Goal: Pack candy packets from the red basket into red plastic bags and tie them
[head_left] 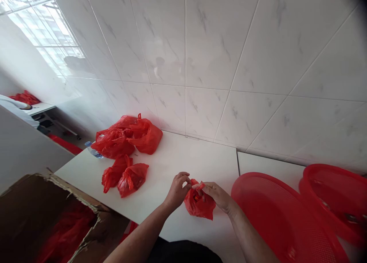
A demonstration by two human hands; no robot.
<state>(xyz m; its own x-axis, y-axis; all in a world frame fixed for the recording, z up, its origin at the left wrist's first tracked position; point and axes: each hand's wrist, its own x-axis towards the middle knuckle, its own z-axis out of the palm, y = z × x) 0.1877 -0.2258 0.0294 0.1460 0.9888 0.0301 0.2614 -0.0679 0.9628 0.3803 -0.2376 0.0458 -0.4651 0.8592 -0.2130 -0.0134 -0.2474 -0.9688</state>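
Both my hands meet over the white table [183, 159], pinching the top of a small red plastic bag [199, 206] that rests on the surface. My left hand [178, 189] is closed on the bag's left edge. From the right, my right hand [214, 194] grips the bag's top with curled fingers. The bag bulges with something inside that I cannot make out.
Two small filled red bags [126, 176] lie to the left, with a pile of larger red bags [127, 137] behind them by the tiled wall. A torn cardboard box [54, 217] stands at lower left. Two red plastic baskets [282, 213] [335, 198] sit at right. Another person's sleeve [14, 106] shows far left.
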